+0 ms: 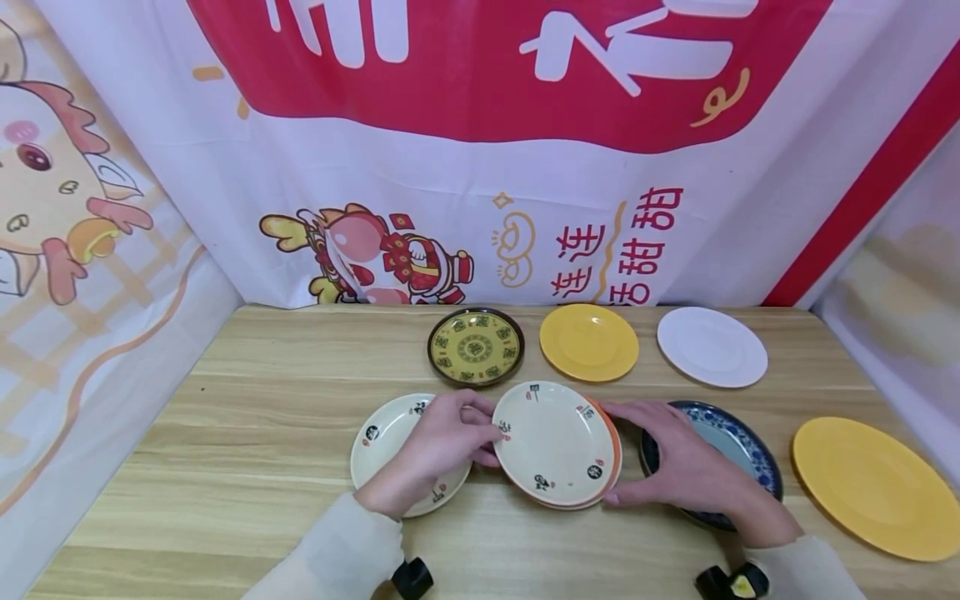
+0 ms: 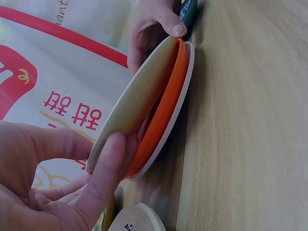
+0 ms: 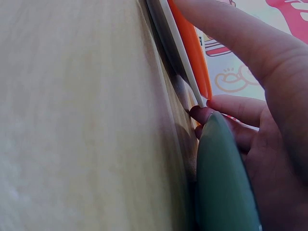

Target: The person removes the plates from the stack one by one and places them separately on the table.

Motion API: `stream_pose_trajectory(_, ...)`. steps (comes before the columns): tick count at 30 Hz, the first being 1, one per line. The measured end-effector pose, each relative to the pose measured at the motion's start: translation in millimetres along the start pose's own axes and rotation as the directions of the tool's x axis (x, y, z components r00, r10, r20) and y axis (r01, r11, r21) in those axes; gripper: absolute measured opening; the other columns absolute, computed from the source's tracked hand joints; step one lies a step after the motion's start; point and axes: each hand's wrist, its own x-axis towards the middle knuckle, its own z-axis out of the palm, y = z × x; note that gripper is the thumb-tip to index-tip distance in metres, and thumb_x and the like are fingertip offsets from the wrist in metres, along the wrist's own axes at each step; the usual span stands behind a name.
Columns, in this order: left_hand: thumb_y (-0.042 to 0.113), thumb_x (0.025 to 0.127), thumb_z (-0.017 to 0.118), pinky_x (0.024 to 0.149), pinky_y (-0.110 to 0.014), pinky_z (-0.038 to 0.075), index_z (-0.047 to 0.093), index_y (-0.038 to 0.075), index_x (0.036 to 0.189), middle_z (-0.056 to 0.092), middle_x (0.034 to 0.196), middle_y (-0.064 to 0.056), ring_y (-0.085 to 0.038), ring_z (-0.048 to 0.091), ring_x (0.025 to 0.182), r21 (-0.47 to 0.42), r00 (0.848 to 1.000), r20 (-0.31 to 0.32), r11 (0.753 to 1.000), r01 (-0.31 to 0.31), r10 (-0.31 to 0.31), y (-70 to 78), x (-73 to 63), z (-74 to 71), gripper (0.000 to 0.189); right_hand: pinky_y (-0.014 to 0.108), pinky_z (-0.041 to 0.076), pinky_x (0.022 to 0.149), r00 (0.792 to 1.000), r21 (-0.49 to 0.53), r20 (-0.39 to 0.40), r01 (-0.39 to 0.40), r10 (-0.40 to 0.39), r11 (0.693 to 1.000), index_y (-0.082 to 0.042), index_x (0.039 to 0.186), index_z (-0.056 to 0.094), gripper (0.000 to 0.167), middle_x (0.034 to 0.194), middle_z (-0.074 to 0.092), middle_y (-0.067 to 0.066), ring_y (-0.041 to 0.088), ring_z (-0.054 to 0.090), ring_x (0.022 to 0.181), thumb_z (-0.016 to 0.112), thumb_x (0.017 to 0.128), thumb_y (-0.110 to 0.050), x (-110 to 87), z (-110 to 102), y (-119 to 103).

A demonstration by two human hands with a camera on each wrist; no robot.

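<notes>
In the head view a small stack stands mid-table: a cream plate (image 1: 555, 442) with dark printed characters on top, an orange plate (image 2: 166, 103) below it, and a pale plate (image 2: 189, 67) at the bottom. My left hand (image 1: 450, 437) pinches the cream plate's left rim between thumb and fingers; the left wrist view shows that side raised off the orange plate. On the other side my right hand (image 1: 686, 462) grips the stack's rim, thumb near the front and fingers farther back. Its fingertips touch the lower plates' edges in the right wrist view.
Another cream printed plate (image 1: 386, 442) lies under my left forearm, and a blue-rimmed plate (image 1: 750, 450) under my right hand. Behind stand a patterned brown-rimmed plate (image 1: 476, 347), a yellow plate (image 1: 588, 342) and a white plate (image 1: 712, 347). A larger yellow plate (image 1: 877, 487) lies far right.
</notes>
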Motion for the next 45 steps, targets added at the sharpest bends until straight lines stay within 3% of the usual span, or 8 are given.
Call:
stream_pose_trajectory(7,-0.004,0.093,0.072,0.076,-0.034,0.071,0.061,-0.01,0.126,0.079,0.102,-0.024,-0.018,0.076,0.071,-0.096,1.0,0.026,0.995,0.01,-0.007,-2.1,-0.6,-4.2,0.035,0.08,0.028,0.121,1.0,-0.009,0.003,-0.001,0.001,1.0,-0.03,0.154,0.057,0.106,0.152,0.062,0.007,0.039,0.051,0.145,0.094,0.065,-0.072,0.1,-1.1,-0.6)
stream_pose_trajectory(13,-0.001,0.091,0.071,0.079,-0.036,0.071,0.056,-0.011,0.127,0.077,0.099,-0.02,-0.018,0.077,0.072,-0.179,0.994,0.106,0.983,0.024,-0.004,-4.6,0.4,-9.2,0.039,0.08,0.027,0.122,1.0,-0.001,0.013,-0.007,0.007,1.0,-0.029,0.155,0.057,0.106,0.153,0.061,0.006,0.039,0.05,0.146,0.095,0.065,-0.07,0.1,-1.3,-0.8)
stream_pose_trajectory(23,-0.001,0.09,0.068,0.084,-0.04,0.071,0.06,-0.009,0.122,0.081,0.095,-0.013,-0.022,0.08,0.084,-0.291,0.957,0.291,0.952,0.099,-0.011,-8.6,3.7,-21.0,0.034,0.076,0.027,0.123,0.999,0.022,-0.009,0.04,-0.04,0.999,-0.024,0.145,0.063,0.094,0.145,0.067,0.002,0.036,0.054,0.141,0.098,0.066,-0.061,-0.2,-2.5,1.0)
stream_pose_trajectory(29,-0.002,0.091,0.067,0.087,-0.04,0.07,0.056,-0.011,0.141,0.081,0.108,-0.019,-0.023,0.081,0.09,-0.32,0.94,0.34,0.939,0.123,-0.007,-8.0,3.8,-25.4,0.052,0.076,0.028,0.121,0.999,0.026,-0.016,0.048,-0.048,0.998,-0.026,0.144,0.064,0.091,0.144,0.067,0.001,0.036,0.055,0.139,0.098,0.067,-0.062,-0.4,-1.9,1.9)
stream_pose_trajectory(34,-0.003,0.092,0.066,0.091,-0.042,0.069,0.049,-0.006,0.155,0.079,0.117,-0.023,-0.025,0.081,0.094,-0.321,0.941,0.339,0.939,0.124,-0.008,-7.4,2.7,-31.1,0.065,0.075,0.027,0.124,1.0,0.015,-0.011,0.025,-0.025,1.0,-0.027,0.148,0.062,0.097,0.147,0.066,0.001,0.035,0.054,0.142,0.095,0.066,-0.069,0.9,0.4,2.6)
stream_pose_trajectory(40,0.001,0.093,0.067,0.091,-0.043,0.07,0.049,-0.006,0.154,0.08,0.111,-0.017,-0.024,0.081,0.09,-0.295,0.95,0.31,0.948,0.122,-0.026,-9.6,1.4,-39.1,0.063,0.077,0.028,0.122,1.0,0.013,0.005,0.009,-0.009,1.0,-0.026,0.152,0.059,0.102,0.151,0.063,0.003,0.037,0.051,0.144,0.095,0.067,-0.069,0.8,1.4,3.0)
stream_pose_trajectory(45,0.001,0.092,0.069,0.091,-0.044,0.069,0.049,-0.004,0.154,0.08,0.114,-0.019,-0.026,0.081,0.092,-0.278,0.961,0.272,0.953,0.117,-0.038,-9.7,1.1,-46.1,0.065,0.081,0.029,0.12,1.0,0.026,0.021,-0.01,0.01,1.0,-0.028,0.153,0.058,0.101,0.153,0.061,0.003,0.037,0.05,0.145,0.094,0.068,-0.069,0.4,0.1,2.7)
